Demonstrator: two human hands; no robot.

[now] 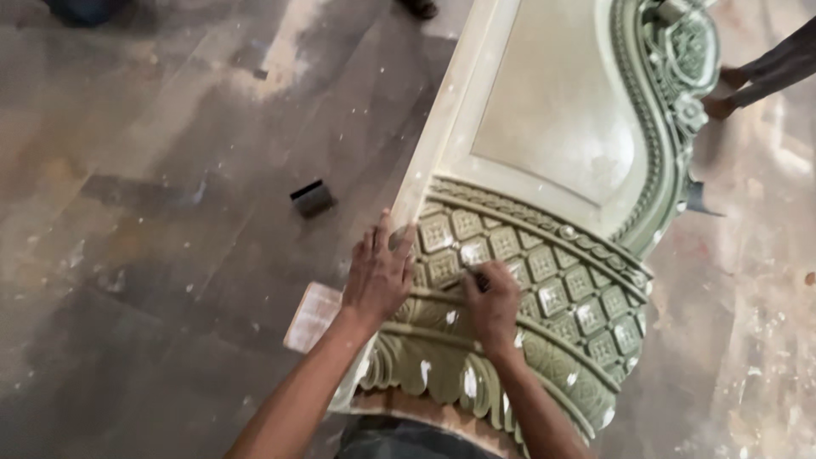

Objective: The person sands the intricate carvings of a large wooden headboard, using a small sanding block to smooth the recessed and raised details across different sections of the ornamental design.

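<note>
Head view: your left hand lies open, fingers spread flat on the pale green carved wooden panel at its left edge. Your right hand, at 3 o'clock from the left, closes on a small dark tool against the lattice carving. A small black block lies on the floor at 10 o'clock.

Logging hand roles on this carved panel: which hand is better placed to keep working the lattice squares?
Right, likely. The right hand already pinches a small tool on the carved panel lattice; the left hand lies flat, bracing the edge.
</note>
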